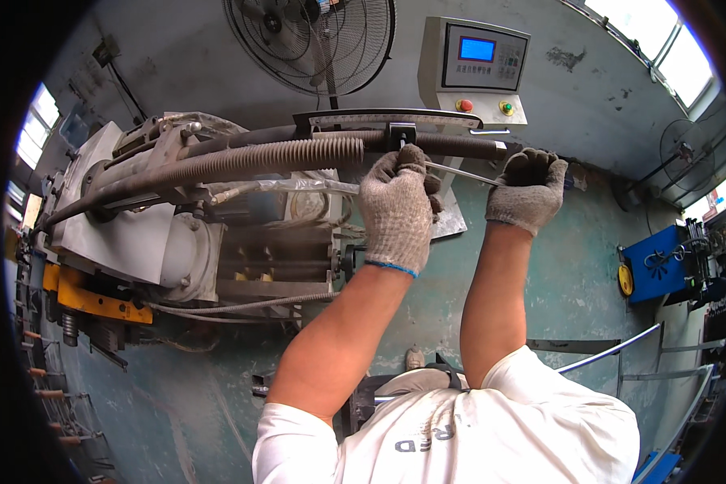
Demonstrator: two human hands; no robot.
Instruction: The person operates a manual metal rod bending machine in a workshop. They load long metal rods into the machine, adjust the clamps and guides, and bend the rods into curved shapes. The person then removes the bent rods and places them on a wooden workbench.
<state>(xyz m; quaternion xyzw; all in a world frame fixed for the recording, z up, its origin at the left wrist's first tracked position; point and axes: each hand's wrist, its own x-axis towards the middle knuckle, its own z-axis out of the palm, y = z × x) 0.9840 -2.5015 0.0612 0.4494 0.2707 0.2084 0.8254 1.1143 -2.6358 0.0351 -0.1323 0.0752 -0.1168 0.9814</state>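
Observation:
Both my hands wear grey knitted gloves. My left hand point(399, 202) is closed just under a black block point(401, 131), with its fingers round the near end of a long thin hex key. To the right, the fingers of my right hand point(527, 190) are curled around the other end of that hex key point(463, 173). The block sits around a dark threaded rod point(460, 146), beside a long ruler scale point(379, 120). The bend of the key is mostly hidden by my left glove.
A large machine with a ribbed hose point(242, 165) fills the left side. Beyond my hands stand a control box point(480, 60) with a blue screen and a big fan point(315, 40). A blue cabinet point(655, 262) is at the right, near metal rails point(613, 351).

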